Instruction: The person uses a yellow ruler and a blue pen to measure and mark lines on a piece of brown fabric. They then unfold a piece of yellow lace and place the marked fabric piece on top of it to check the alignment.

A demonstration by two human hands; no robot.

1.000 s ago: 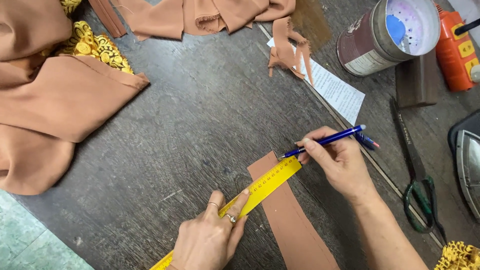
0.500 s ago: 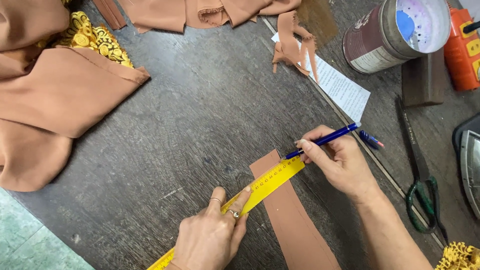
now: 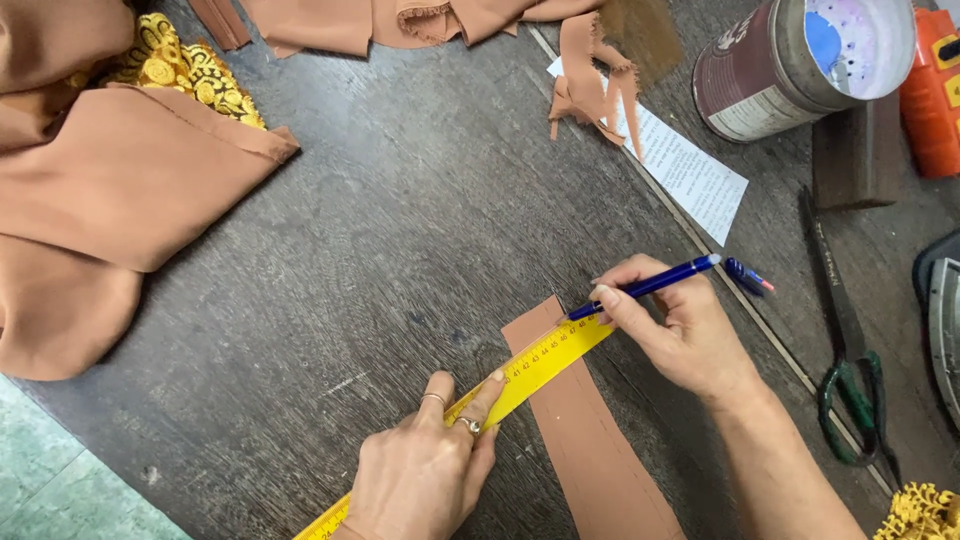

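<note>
A narrow brown strip [image 3: 590,450] of stiff fabric or paper lies on the dark wooden table [image 3: 350,270]. Across its upper end rests a yellow ruler [image 3: 535,368], slanting from lower left to upper right. My left hand [image 3: 425,470] presses the ruler flat with its fingers, rings showing on two of them. My right hand [image 3: 680,330] grips a blue pen [image 3: 645,285], whose tip touches the strip right at the ruler's upper edge.
Tan cloth [image 3: 90,200] with yellow lace [image 3: 180,70] is heaped at the left, with more tan scraps [image 3: 590,75] at the top. A paper slip [image 3: 685,170], a metal can [image 3: 800,60], green-handled scissors [image 3: 850,370], a dark block [image 3: 850,150] and an orange object [image 3: 930,90] lie on the right.
Both hands, the ruler and the pen keep nearly the same pose. The view has shifted slightly.
</note>
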